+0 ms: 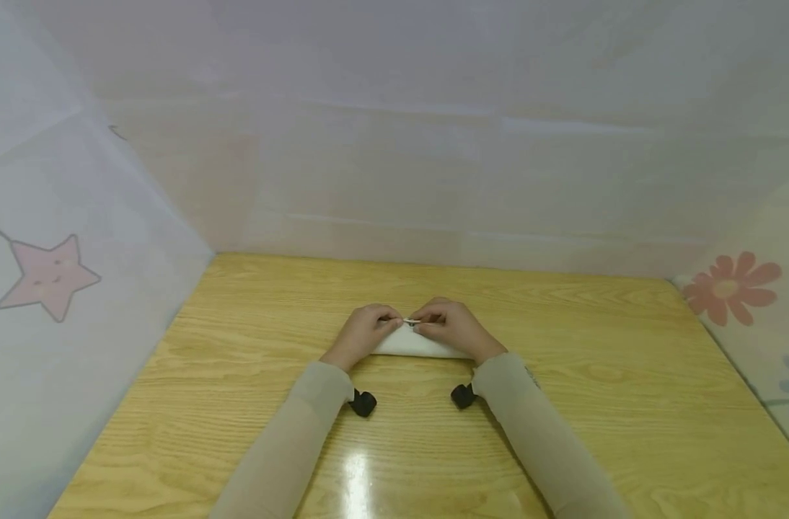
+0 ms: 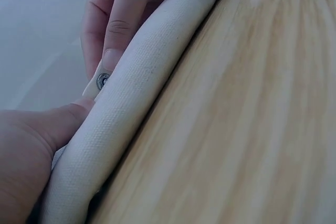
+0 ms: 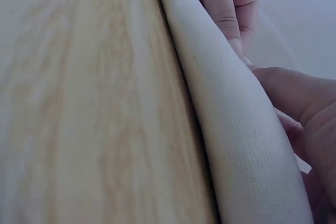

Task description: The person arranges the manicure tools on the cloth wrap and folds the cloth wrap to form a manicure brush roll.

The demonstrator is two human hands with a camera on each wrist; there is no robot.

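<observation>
An off-white canvas item (image 1: 420,349), folded or rolled into a long padded shape, lies on the table with its smooth side towards me. At its far side, my left hand (image 1: 365,336) and right hand (image 1: 458,329) meet at a small white tab (image 2: 90,88). The tab carries a round metal snap button (image 2: 102,81). Fingertips and thumb of each hand pinch the tab from its own side. In the right wrist view, the canvas roll (image 3: 231,103) hides most of the tab and the snap.
The wooden table (image 1: 174,404) spreads out on all sides of the hands. Pale sheets hang behind and at both sides, with a printed pink star (image 1: 49,277) at left and a red flower (image 1: 732,288) at right. Black wrist mounts (image 1: 363,404) show below the sleeves.
</observation>
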